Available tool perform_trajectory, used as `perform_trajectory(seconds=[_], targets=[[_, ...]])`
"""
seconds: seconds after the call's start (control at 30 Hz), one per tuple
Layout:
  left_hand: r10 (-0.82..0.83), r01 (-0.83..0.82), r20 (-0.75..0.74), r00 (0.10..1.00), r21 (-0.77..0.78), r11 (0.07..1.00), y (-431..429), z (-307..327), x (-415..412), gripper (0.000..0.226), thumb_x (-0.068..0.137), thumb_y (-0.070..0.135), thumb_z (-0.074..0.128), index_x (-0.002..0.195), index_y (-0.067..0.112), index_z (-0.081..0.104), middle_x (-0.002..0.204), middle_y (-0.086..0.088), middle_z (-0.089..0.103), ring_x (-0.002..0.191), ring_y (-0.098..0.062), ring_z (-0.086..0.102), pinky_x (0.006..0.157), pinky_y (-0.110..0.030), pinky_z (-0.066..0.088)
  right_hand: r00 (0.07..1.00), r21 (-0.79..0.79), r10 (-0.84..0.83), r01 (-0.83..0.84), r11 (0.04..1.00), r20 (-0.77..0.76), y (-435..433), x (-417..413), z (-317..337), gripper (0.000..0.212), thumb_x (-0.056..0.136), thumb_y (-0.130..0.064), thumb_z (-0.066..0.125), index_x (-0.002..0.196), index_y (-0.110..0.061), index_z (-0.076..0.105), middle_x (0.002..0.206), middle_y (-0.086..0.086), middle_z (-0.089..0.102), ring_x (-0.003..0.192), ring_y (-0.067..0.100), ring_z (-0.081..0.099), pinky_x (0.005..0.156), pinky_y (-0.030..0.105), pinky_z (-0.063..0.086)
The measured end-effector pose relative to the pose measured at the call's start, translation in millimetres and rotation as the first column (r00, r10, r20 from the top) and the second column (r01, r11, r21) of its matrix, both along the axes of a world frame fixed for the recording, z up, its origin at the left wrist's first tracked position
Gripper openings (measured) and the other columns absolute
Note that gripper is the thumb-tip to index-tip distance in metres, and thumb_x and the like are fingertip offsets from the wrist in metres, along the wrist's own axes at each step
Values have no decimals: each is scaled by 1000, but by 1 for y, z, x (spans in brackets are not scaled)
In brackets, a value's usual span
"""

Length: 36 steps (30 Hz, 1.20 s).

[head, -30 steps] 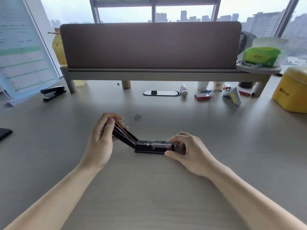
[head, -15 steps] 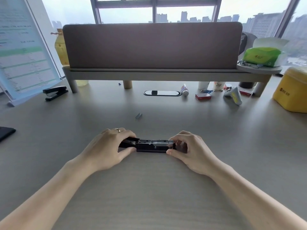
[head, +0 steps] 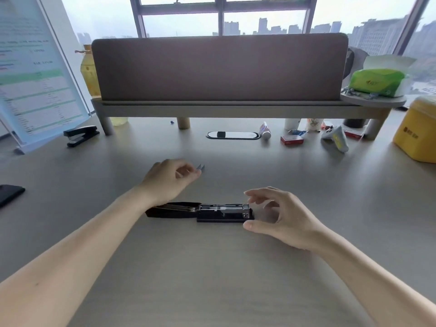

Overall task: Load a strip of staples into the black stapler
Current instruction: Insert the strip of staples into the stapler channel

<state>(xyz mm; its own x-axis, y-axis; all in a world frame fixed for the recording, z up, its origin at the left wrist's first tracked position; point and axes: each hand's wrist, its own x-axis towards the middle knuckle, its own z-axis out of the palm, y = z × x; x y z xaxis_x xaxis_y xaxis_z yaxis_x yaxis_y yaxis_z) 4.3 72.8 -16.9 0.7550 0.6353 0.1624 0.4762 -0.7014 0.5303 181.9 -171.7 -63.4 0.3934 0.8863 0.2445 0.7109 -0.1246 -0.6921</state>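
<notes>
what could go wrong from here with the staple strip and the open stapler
1. The staple strip is small and lies flat on the desk; the left hand reaching it with fingertips may fumble or break it.
2. The black stapler lies opened out flat, and the right hand hovers beside it rather than gripping, so it could slide during loading.
3. A second stapler sits far left; don't mix them up.

Grey desk (head: 212,279) beneath city-view window (head: 224,17)
</notes>
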Motion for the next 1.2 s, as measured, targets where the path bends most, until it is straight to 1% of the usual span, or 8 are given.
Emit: perform_trajectory(seconds=[0.13, 0.3, 0.57, 0.67, 0.77, 0.93, 1.07, 1.2], targets=[[163, -165, -90, 982, -6, 986, 27, -11, 41, 39, 90, 44, 74, 115, 13, 72, 115, -3, 74, 114, -27, 66, 90, -32, 48, 996, 22, -90, 91, 996, -24, 13, 14, 6, 25, 97, -35, 68, 119, -30, 77, 109, -20, 75, 100, -8, 65, 86, 17, 48], [192, -189, -43, 980, 71, 979, 34, -24, 71, 41, 83, 35, 82, 117, 14, 69, 110, -4, 77, 108, -28, 70, 94, -36, 53, 964, -41, -142, 155, 987, 224, 26, 20, -16, 27, 96, -25, 64, 121, -27, 73, 117, -14, 66, 113, 5, 54, 94, 21, 42], [41, -48, 50, 998, 154, 987, 22, -27, 72, 13, 86, 9, 77, 99, 13, 75, 96, -6, 81, 91, -26, 75, 83, -30, 55, 969, 1, -137, 140, 990, 207, 27, 24, -16, 23, 99, -23, 61, 118, -26, 74, 114, -13, 69, 111, 5, 58, 93, 18, 41], [-94, 78, 183, 979, 91, 993, -3, -16, 62, 15, 86, 6, 79, 99, 11, 75, 93, -3, 81, 78, -14, 75, 77, -17, 58, 976, 46, -182, 177, 983, 119, 26, 24, -14, 21, 101, -22, 63, 116, -26, 76, 107, -12, 72, 88, -5, 61, 80, 4, 39], [-278, 247, 258, 925, 148, 958, -34, -6, 46, 18, 85, 4, 82, 101, 8, 76, 93, -1, 81, 77, -7, 74, 78, -2, 52, 974, 131, -219, 224, 966, -52, 25, 20, -6, 16, 101, -25, 64, 108, -26, 78, 96, -13, 78, 81, 5, 69, 74, 13, 51], [-437, 361, 272, 857, 287, 887, -60, -2, 28, 19, 88, 12, 82, 106, 11, 75, 98, 4, 81, 88, -7, 76, 86, -24, 59, 924, 127, -119, 175, 976, -363, 36, 4, 19, 26, 102, -35, 63, 93, -16, 78, 83, -1, 82, 75, 12, 74, 75, 34, 59], [-498, 396, 250, 830, 365, 843, -67, -3, 22, 18, 93, 15, 77, 110, 13, 71, 101, 4, 80, 93, -15, 76, 82, -39, 61, 856, 79, -79, 138, 987, -511, 36, -7, 31, 28, 102, -29, 64, 88, -8, 76, 77, 6, 82, 68, 14, 72, 69, 27, 59], [-513, 393, 220, 830, 423, 817, -71, -2, 19, 19, 92, 16, 78, 109, 15, 70, 98, 3, 79, 88, -17, 75, 78, -40, 61, 808, 72, -66, 132, 989, -585, 33, -8, 33, 21, 100, -21, 70, 88, -5, 77, 74, 6, 80, 64, 11, 72, 67, 21, 61]])
